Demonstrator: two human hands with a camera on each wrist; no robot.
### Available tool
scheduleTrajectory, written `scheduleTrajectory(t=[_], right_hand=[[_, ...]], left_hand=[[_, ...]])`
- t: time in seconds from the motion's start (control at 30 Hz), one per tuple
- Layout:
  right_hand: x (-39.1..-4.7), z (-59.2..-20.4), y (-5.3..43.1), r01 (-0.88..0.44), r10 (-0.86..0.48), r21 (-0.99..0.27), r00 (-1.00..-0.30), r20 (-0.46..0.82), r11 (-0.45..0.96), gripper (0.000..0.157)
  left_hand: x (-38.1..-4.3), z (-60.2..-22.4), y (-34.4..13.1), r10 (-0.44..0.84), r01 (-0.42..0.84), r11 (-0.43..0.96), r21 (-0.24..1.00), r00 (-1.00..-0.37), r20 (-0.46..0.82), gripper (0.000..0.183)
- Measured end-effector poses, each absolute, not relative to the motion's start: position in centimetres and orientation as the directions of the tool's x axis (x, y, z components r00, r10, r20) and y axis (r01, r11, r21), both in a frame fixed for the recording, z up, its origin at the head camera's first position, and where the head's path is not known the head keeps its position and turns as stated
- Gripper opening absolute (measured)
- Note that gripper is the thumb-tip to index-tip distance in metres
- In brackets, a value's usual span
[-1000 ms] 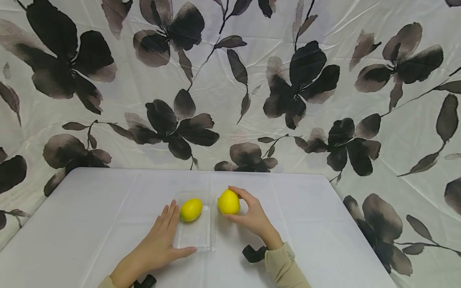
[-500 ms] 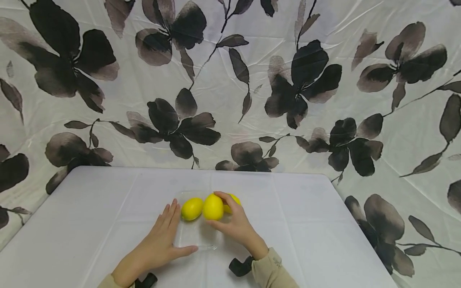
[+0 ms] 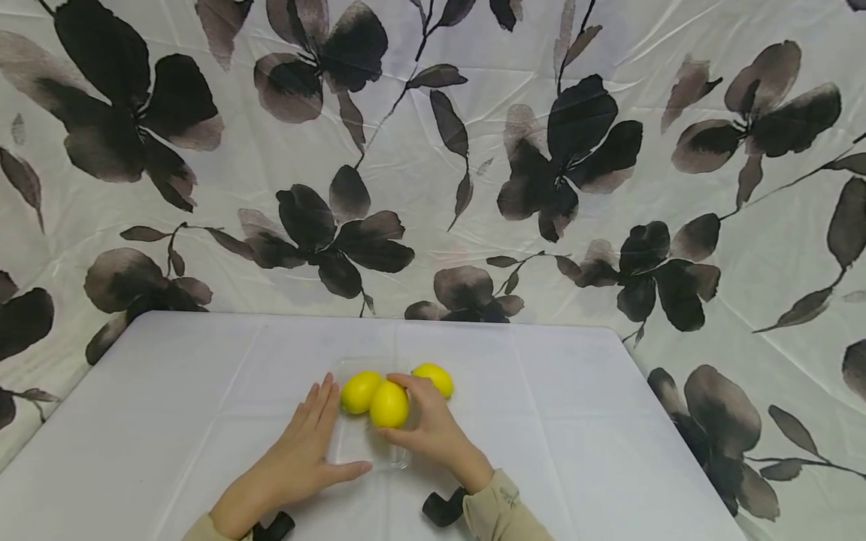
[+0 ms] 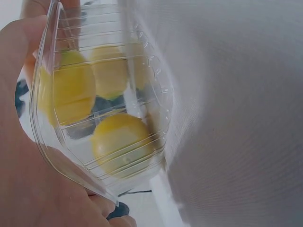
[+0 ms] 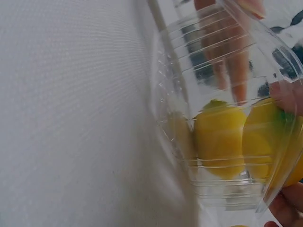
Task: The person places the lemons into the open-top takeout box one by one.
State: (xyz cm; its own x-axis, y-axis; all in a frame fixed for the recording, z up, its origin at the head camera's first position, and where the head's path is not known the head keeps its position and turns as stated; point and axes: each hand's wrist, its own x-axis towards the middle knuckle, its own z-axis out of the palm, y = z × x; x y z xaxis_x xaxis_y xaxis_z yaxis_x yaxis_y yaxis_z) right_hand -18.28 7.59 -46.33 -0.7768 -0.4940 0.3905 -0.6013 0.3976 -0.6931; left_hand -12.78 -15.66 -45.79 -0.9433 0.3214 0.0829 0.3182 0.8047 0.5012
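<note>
A clear plastic container (image 3: 353, 445) stands on the table with one lemon (image 3: 360, 391) inside, toward its far left. My right hand (image 3: 438, 430) pinches a second lemon (image 3: 389, 406) between thumb and fingers, over the container and close beside the first. Along the container's left side lies my left hand (image 3: 294, 454), fingers straight and thumb spread across the near edge. A third lemon (image 3: 436, 379) is just right of the container, partly behind my right hand. Through the ribbed wall, the left wrist view shows the held lemon (image 4: 73, 90).
A white cloth covers the table (image 3: 575, 436). Behind its far edge hangs a floral curtain (image 3: 473, 150). Black wrist straps or mounts (image 3: 443, 509) sit at both wrists, below beige sleeves (image 3: 507, 511).
My right hand has carried its lemon leftward from beside the container to over it, then lower toward the near side. The third lemon has come into view. My left hand stays put.
</note>
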Motion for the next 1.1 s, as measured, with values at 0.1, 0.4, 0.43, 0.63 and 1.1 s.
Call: scheduleTrajectory(t=[0.1,0.4,0.43,0.63,1.1], right_hand=[[-18.31,-46.44,7.52,-0.618,-0.504,-0.657,-0.769,0.392,0.432,0.070],[-18.48,-46.93,7.20,-0.695,-0.533,-0.459,-0.719,0.445,0.554,0.069],[-18.48,-46.97,7.16,-0.697,-0.535,-0.445,-0.717,0.448,0.562,0.069],[-18.30,-46.83,6.88,-0.692,-0.532,-0.398,-0.719,0.447,0.602,0.069],[-18.11,-47.01,6.75,-0.671,-0.527,-0.336,-0.734,0.428,0.661,0.067]], left_hand=[[-12.83,-45.76,-15.68,0.321,0.313,0.805,0.504,-0.944,0.073,0.126],[-12.73,-45.53,-15.63,0.321,0.311,0.805,0.506,-0.945,0.070,0.125],[-12.72,-45.48,-15.63,0.321,0.311,0.804,0.506,-0.944,0.071,0.125],[-12.72,-45.36,-15.64,0.316,0.312,0.805,0.505,-0.945,0.082,0.125],[-12.79,-45.36,-15.66,0.314,0.307,0.805,0.508,-0.947,0.074,0.126]])
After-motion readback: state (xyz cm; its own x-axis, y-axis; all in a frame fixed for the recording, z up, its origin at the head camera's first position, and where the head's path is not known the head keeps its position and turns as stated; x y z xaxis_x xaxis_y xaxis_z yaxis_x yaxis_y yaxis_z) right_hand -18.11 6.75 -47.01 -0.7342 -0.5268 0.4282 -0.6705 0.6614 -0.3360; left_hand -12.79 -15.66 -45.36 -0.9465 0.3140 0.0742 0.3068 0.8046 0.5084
